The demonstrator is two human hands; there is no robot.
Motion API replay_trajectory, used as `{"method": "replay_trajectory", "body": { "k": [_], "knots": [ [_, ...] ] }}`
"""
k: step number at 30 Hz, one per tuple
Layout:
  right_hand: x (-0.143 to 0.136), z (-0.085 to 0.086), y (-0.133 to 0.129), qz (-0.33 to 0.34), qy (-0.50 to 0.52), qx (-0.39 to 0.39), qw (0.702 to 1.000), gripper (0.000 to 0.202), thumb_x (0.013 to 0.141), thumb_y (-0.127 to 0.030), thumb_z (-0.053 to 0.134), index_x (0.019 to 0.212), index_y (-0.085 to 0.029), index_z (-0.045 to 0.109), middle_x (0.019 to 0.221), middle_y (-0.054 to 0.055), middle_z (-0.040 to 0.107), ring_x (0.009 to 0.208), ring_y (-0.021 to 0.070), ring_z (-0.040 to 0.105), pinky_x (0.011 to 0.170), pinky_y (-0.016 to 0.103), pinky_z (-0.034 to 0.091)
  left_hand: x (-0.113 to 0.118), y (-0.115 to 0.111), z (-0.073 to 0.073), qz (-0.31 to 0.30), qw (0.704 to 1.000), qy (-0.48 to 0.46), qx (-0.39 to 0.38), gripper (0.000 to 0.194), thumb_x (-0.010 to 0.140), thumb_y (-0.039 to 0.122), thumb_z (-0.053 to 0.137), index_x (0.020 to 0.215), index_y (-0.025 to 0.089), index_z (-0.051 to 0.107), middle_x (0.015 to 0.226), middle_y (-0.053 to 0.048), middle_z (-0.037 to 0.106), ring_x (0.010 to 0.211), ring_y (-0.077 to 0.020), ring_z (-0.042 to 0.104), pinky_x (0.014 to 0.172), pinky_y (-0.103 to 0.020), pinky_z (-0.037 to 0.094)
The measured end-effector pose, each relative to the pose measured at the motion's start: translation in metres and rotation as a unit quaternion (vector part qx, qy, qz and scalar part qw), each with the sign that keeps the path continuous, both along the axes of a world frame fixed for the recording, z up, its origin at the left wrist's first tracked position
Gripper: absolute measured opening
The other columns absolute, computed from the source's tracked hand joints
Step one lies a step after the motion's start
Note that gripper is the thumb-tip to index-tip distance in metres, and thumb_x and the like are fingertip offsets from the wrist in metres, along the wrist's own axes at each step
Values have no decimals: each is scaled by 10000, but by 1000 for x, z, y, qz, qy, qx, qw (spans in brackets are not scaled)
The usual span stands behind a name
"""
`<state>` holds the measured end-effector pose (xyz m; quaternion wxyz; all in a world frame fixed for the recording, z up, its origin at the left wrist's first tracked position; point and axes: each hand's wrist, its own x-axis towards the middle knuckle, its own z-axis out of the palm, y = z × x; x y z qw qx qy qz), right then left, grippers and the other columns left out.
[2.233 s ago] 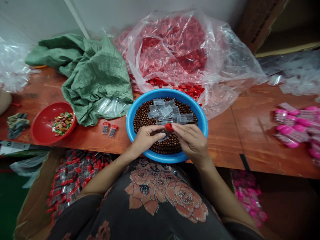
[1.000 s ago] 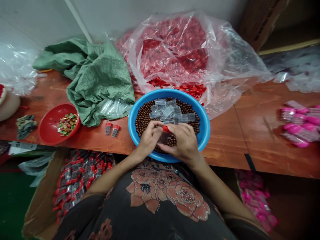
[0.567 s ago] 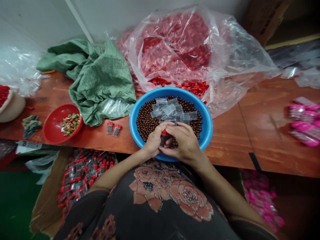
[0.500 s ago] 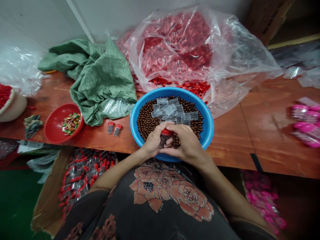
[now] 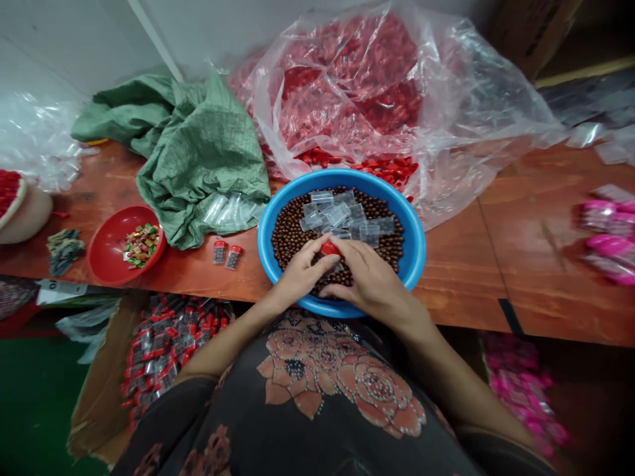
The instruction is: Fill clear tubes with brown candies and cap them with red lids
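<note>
- Cluttered wooden desk (image 5: 471, 264): blue basin (image 5: 415, 248) of brown beads.
- Left hand (image 5: 301, 276) and right hand (image 5: 370, 281) pinch one red-capped tube (image 5: 330, 249) between their fingertips, over the basin's near side.

Basin (image 5: 415, 264): on the table (image 5: 476, 277), at its near edge, straight before the person.
Beads (image 5: 288, 235): in the basin, filling it.
Empty vials (image 5: 342, 215): on the beads, toward the far side of the basin.
Left hand (image 5: 300, 274): over the near part of the basin, touching the right hand (image 5: 370, 281).
Capped vial (image 5: 330, 250): between the fingertips of both hands, above the beads.
Plastic bag of caps (image 5: 377, 99): behind the basin, against the wall.
Woven sack (image 5: 198, 152): left of the bag, behind and left of the basin.
Two filled vials (image 5: 225, 254): on the table, just left of the basin.
Bowl of sweets (image 5: 124, 244): left of the two filled vials.
Carton of filled vials (image 5: 163, 344): below the table, left of the person.
</note>
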<state>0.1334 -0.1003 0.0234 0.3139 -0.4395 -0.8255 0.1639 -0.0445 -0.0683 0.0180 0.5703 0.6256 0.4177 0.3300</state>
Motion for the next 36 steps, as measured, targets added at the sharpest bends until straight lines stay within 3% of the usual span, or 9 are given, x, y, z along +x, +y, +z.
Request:
{"method": "replay_trajectory", "body": {
  "k": [4, 7, 10, 17, 22, 26, 29, 33, 36],
  "knots": [
    [-6, -5, 2, -19, -22, 46, 999, 724, 874, -372, 670, 1476, -166, 324, 1235, 183, 599, 1131, 326, 589, 962, 528, 523, -4, -3, 2, 36, 999, -22, -27, 568, 959, 611, 436, 1339, 210, 568, 1319, -119, 616, 1271, -265, 552, 1121, -449, 404],
    [-13, -6, 2, -15, -6, 51, 999, 666, 851, -403, 680, 1390, -142, 388, 1152, 163, 607, 1058, 301, 593, 912, 479, 538, -6, -1, 7, 26, 987, -57, -145, 662, 952, 690, 328, 1402, 233, 493, 1060, -94, 696, 867, -218, 694, 827, -407, 567],
    [-20, -6, 2, -21, -29, 52, 998, 660, 829, -478, 674, 1313, -96, 438, 1090, 168, 604, 1000, 296, 580, 873, 455, 532, -2, 0, 11, 23, 979, -46, -195, 653, 936, 680, 398, 1404, 233, 484, 790, -42, 661, 572, -160, 613, 618, -354, 551],
    [-22, 0, 9, -39, -181, 157, 970, 519, 855, -638, 535, 957, -131, 583, 860, 126, 603, 795, 255, 516, 701, 383, 432, 5, -6, 6, 98, 993, -23, -57, 395, 1003, 447, 401, 1261, 218, 594, 1172, -87, 675, 1184, -269, 592, 1040, -446, 486],
    [-28, 4, 14, -15, -226, 255, 940, 526, 868, -688, 462, 783, -181, 578, 696, 76, 547, 682, 223, 462, 624, 365, 341, 0, -15, -1, 111, 992, -31, -54, 359, 987, 342, 393, 1283, 207, 544, 1205, -83, 646, 1092, -213, 623, 1006, -403, 509],
    [-40, 4, 14, -7, -198, 227, 954, 571, 860, -699, 489, 882, -142, 612, 778, 111, 617, 739, 240, 540, 652, 368, 390, -4, -19, 5, 154, 982, -43, -100, 351, 994, 394, 381, 1263, 222, 526, 1009, -56, 664, 788, -155, 643, 720, -309, 564],
    [-31, 8, 16, 8, -152, 144, 978, 721, 833, -682, 574, 1253, -96, 556, 1135, 187, 659, 997, 300, 605, 797, 408, 478, -25, -13, 13, 172, 978, -49, -102, 342, 998, 491, 369, 1195, 245, 503, 763, 3, 617, 552, -112, 569, 542, -259, 503],
    [31, -2, 37, -203, 17, 53, 978, 714, 818, -537, 680, 1417, -212, 467, 1294, 131, 605, 1008, 257, 623, 850, 434, 516, -90, 12, 1, 318, 947, 56, -2, 345, 984, 564, 401, 1012, 228, 474, 686, 42, 547, 499, -85, 517, 487, -215, 432],
    [100, -34, 63, -453, 198, 13, 869, 496, 872, -383, 535, 1332, -197, 515, 1197, 95, 627, 853, 165, 600, 759, 358, 514, -139, 31, -25, 266, 915, 292, 84, 276, 1005, 441, 435, 996, 184, 535, 720, 35, 557, 621, -86, 533, 612, -218, 444]
  ]
}}
